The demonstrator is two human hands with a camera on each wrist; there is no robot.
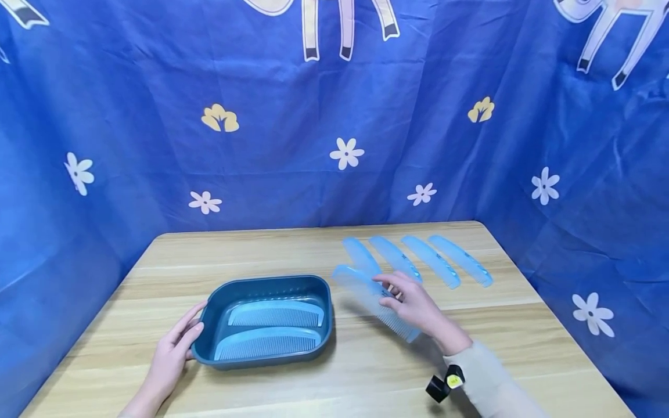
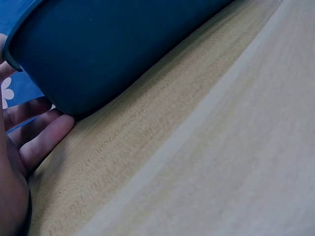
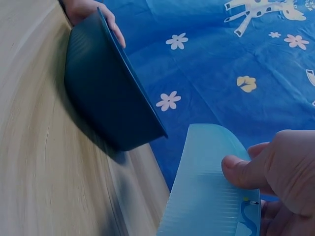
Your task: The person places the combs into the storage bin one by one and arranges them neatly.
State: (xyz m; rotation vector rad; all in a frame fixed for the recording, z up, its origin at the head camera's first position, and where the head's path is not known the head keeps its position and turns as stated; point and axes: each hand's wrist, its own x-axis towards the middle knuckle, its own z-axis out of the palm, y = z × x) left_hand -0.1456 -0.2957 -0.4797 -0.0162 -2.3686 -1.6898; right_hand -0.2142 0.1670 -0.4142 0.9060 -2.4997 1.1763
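Observation:
My right hand [image 1: 410,302] pinches a translucent light-blue comb [image 1: 373,299] between thumb and fingers, above the table to the right of the basin. In the right wrist view the thumb presses on the comb's face, with its teeth pointing to the lower left. A dark teal plastic basin [image 1: 266,364] stands on the table, and my left hand [image 1: 175,348] holds it by its left end. The left wrist view shows fingers against the basin's lower corner. Inside the basin lie two combs, a rear comb [image 1: 277,313] and a front comb [image 1: 269,343], roughly parallel.
Several more light-blue combs lie slanted in a row at the back right of the wooden table [image 1: 251,249], the rightmost comb [image 1: 461,260] near the right edge. A blue patterned curtain [image 1: 292,116] closes off the back and both sides.

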